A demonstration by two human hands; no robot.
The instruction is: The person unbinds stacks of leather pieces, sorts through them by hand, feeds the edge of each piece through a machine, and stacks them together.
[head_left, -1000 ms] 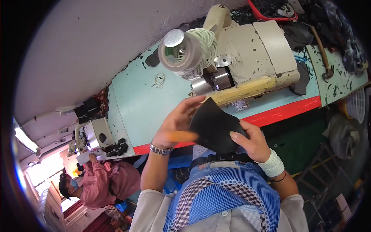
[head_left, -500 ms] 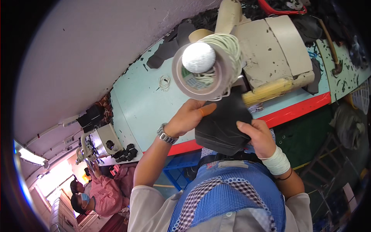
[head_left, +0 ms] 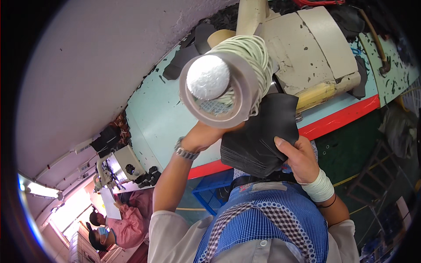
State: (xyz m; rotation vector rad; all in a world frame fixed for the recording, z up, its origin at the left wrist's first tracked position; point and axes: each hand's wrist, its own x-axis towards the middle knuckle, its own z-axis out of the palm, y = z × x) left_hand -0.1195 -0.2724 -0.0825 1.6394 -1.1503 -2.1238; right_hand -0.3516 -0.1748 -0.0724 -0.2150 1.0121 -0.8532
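A stack of thin black sheet pieces (head_left: 258, 142), fanned at its lower edge, is held in front of my waist, close to the table edge. My right hand (head_left: 299, 158) grips its right side, thumb on top and fingers beneath. At the upper left edge of the stack is my left hand (head_left: 204, 136), wearing a metal watch; a thumb tip shows against the sheets, and its other fingers are hidden behind the spool. That spool (head_left: 218, 90), wound with pale green cord and topped by a silver cap, hangs above the left hand.
A worn cream sewing machine (head_left: 302, 52) stands on the light blue table (head_left: 153, 103), whose edge is red. Black scraps (head_left: 180, 61) lie at the back. A hammer (head_left: 378, 44) rests at far right. Another person (head_left: 127, 225) sits at lower left, holding a white sheet.
My left hand has shifted slightly left and down, now partly covered by the spool. The stack is more spread out. The other person has raised a white sheet.
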